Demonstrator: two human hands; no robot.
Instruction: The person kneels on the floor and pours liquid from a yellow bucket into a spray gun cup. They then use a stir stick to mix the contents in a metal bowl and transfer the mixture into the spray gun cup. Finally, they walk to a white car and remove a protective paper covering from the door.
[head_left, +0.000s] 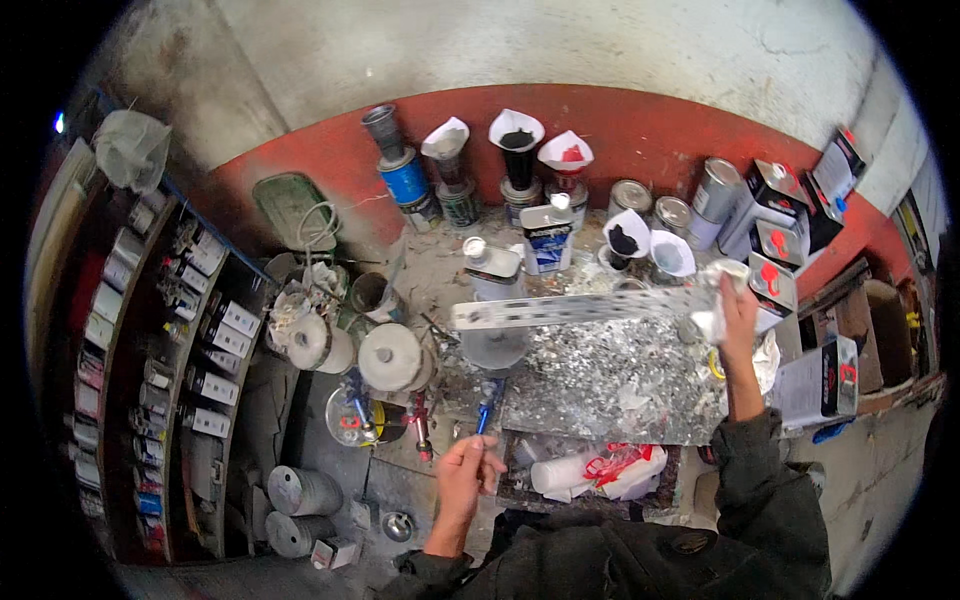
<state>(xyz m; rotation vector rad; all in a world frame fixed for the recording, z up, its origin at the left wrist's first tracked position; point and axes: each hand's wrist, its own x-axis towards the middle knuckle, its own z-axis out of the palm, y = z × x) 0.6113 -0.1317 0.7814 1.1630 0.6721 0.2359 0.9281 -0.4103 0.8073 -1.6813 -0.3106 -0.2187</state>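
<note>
My right hand is closed round a crumpled white rag above the right side of the workbench. From that grip a long, pale flat strip with dark marks reaches leftward, blurred by motion. Its left end passes over a spray gun's round grey cup. Below the cup a blue spray gun handle hangs at the bench's front edge. My left hand is just under that handle, fingers curled and thumb against them. What they hold, if anything, cannot be made out.
Paint cans with paper strainers line the back of the paint-spattered workbench. Metal solvent tins stand at the right. Two more spray guns hang at the left front. An open drawer and shelves of cans flank me.
</note>
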